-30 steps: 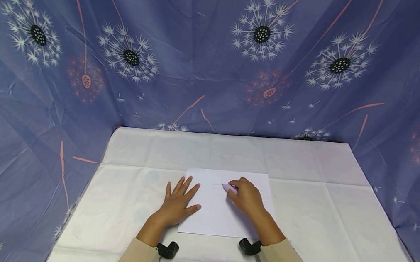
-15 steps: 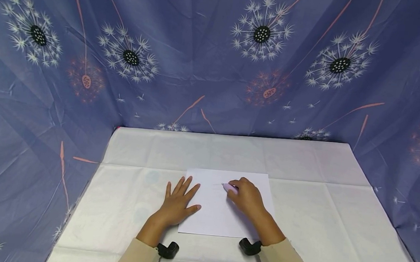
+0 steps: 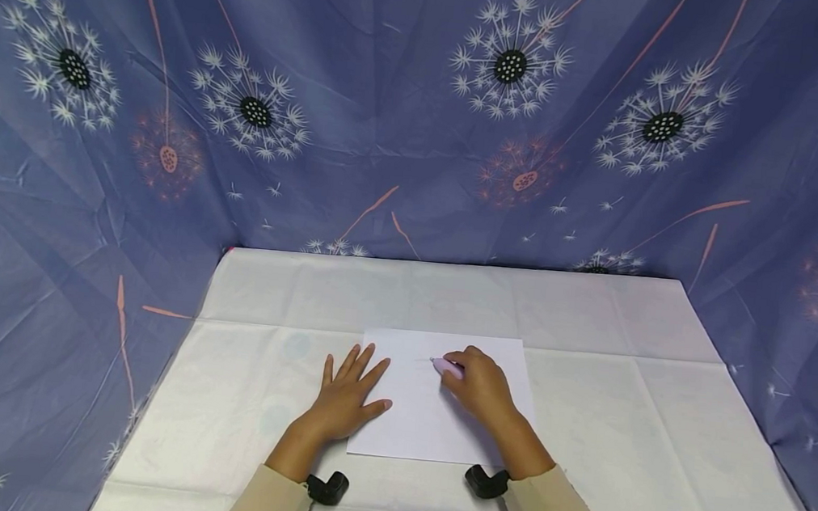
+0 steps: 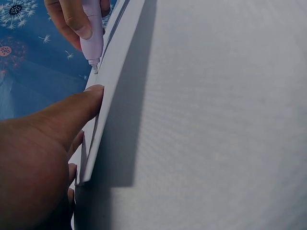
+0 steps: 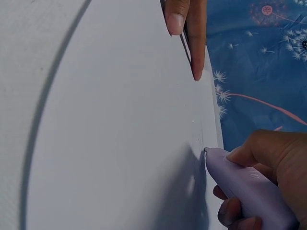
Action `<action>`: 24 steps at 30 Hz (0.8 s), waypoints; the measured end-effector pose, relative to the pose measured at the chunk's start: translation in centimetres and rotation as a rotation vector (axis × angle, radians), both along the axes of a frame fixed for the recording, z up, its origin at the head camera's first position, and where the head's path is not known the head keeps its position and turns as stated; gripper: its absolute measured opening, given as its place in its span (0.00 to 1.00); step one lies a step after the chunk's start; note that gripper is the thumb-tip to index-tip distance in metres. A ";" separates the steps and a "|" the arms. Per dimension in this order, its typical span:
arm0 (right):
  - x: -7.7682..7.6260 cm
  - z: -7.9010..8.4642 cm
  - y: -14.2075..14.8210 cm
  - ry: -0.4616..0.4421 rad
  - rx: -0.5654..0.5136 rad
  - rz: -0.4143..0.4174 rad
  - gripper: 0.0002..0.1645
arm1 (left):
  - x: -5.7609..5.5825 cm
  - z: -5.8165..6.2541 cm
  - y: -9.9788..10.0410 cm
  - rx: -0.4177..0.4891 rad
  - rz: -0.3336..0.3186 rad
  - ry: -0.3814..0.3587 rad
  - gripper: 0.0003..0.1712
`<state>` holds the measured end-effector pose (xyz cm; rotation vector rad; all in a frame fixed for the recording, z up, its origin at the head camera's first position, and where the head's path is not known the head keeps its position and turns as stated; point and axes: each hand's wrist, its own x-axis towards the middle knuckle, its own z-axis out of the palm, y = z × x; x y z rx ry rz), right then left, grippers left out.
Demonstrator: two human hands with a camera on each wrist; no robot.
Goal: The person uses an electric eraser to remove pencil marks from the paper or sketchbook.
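Note:
A sheet of white paper (image 3: 401,425) lies on the table. My left hand (image 3: 342,402) rests on its left side with fingers spread, the thumb on the paper. My right hand (image 3: 481,388) grips a thick lavender electric eraser (image 3: 449,368), its narrow tip at the paper's upper middle. A short faint line (image 3: 421,360) shows just left of that tip. In the right wrist view the thumb lies along the top of the electric eraser (image 5: 244,184), and small specks dot the paper near the tip. The left wrist view shows its pale tip (image 4: 95,69) beyond my left thumb (image 4: 81,103).
White cloth with fold creases covers the table (image 3: 621,420). A blue curtain (image 3: 393,108) with dandelion prints hangs behind it and along both sides. Black wrist-worn devices (image 3: 328,488) sit at both sleeve cuffs, near the paper's lower edge.
The electric eraser's tip shifts very slightly beside the faint line, ending a touch farther left. My left hand and the paper stay in place.

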<state>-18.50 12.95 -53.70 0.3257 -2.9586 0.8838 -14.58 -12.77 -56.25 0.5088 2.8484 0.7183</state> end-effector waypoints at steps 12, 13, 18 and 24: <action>0.0 -0.2 -0.1 0.017 0.000 0.001 0.14 | 0.1 0.1 -0.1 0.017 -0.006 0.001 0.40; 0.0 -0.1 -0.2 0.016 -0.002 0.003 0.14 | 0.1 0.1 -0.1 0.019 -0.006 0.002 0.40; 0.0 0.0 -0.4 0.006 -0.006 0.015 0.13 | 0.1 0.2 -0.1 0.014 -0.008 0.007 0.40; 0.0 0.0 -0.3 0.021 0.005 -0.001 0.14 | 0.1 0.1 -0.1 0.016 -0.005 0.004 0.40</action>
